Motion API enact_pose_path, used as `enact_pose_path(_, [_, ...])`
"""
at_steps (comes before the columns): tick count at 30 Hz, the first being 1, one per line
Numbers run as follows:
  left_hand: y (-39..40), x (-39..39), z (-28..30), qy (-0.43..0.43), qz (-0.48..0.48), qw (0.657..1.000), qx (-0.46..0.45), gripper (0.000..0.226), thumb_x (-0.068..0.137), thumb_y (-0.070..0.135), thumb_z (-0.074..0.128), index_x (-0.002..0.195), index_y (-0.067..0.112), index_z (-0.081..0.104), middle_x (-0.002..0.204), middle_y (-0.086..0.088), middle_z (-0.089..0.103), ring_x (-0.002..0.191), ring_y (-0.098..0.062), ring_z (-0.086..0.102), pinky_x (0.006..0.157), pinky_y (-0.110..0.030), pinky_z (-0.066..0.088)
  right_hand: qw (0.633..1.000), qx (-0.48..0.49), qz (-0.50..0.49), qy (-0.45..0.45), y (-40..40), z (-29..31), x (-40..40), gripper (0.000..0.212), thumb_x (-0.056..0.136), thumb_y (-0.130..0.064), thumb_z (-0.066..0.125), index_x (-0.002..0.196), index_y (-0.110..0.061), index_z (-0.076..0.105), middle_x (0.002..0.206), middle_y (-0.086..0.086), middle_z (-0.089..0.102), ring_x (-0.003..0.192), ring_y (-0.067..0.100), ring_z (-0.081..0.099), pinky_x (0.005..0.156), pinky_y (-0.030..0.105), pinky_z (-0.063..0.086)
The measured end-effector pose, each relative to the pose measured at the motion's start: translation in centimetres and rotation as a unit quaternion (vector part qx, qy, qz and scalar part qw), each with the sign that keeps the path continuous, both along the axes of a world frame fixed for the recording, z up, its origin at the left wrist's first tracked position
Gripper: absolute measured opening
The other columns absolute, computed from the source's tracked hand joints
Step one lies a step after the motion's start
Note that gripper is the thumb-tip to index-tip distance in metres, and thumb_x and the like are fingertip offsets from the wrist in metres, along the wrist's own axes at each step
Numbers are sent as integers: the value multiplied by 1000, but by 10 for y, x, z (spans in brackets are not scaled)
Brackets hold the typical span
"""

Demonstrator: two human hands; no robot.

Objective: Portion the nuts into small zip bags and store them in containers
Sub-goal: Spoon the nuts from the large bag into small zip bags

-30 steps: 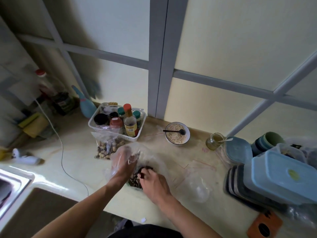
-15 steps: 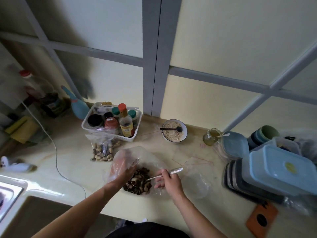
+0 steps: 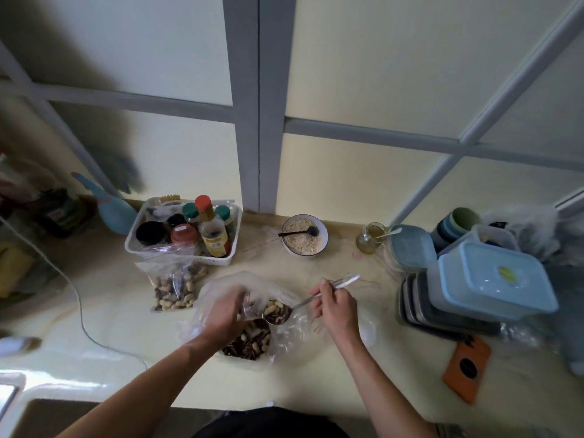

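Pale yellow countertop [image 3: 104, 311] runs beneath a wall of frosted panels in grey frames. At the far left a white cable [image 3: 79, 308] trails across it. Next comes a white basket [image 3: 139, 248] of bottles and jars, and just in front of it stands a filled zip bag [image 3: 173, 289] of peanuts and dark seeds. Toward the middle, the left hand [image 3: 224, 311] has its fingers curled round the mouth of a small clear bag [image 3: 252, 303], holding it open above a large plastic bag [image 3: 284, 330] that holds the loose nut mix [image 3: 249, 343]. A loaded metal scoop [image 3: 276, 311] sits right at the small bag's opening; the right hand [image 3: 335, 306] grips its long handle, fingers wrapped round it. Behind, a bowl of oats [image 3: 304, 239] with a black spoon stands near the wall, then a glass jar [image 3: 369, 238]. On the right, stacked containers [image 3: 455, 314] carry a light blue lidded box [image 3: 496, 279]. An orange card [image 3: 466, 368] lies in front of them.
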State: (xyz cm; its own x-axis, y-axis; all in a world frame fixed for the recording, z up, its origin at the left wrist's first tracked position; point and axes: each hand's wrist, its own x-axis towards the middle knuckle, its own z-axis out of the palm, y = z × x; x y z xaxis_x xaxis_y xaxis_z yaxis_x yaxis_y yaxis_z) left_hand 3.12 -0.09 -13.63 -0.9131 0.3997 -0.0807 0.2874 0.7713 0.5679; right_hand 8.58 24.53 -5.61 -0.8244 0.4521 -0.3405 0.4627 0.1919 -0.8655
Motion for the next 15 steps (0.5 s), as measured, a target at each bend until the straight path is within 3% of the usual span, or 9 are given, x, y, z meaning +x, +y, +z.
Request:
enact_pose_path(3, [-2,-1,-1,-16,-46,999,-5,49,68,29,72,109,12,53,88,-10,63,70,-28,60,62,-35,54,999,36,-16,24,-6,4,0,44,104,-35,49,72,-15,71,55,2,66,50,15,65,56,31,56])
enact_pose_path(6, [-4,-3,2,-11,-51,998,-24,45,70,32,62,109,13,52,92,-8,60,72,-27,58,62,-38,53,997,56,-28,39,-14,1,-2,45,104,-38,48,70,-20,70,56,0,67,52,16,65,61,36,57])
enact_pose_path(9, [0,0,5,-3,-54,998,-20,50,77,30,76,116,11,53,104,-3,57,80,-20,55,67,-30,48,997,55,-17,46,-25,3,-3,44,104,-39,47,72,-21,70,58,0,68,55,14,66,62,37,58])
enact_pose_path(11, [0,1,2,-2,-55,998,-22,53,75,24,83,116,17,49,102,-1,58,77,-18,54,65,-28,48,996,66,5,55,-35,7,-1,42,105,-39,47,74,-21,71,59,-1,68,55,11,65,61,35,57])
enact_pose_path(15, [-3,3,-9,-28,-26,999,5,56,70,47,70,111,15,52,97,-5,62,75,-24,58,65,-36,52,988,93,91,84,-52,14,0,36,104,-36,49,79,-23,71,60,-4,67,56,8,66,64,33,56])
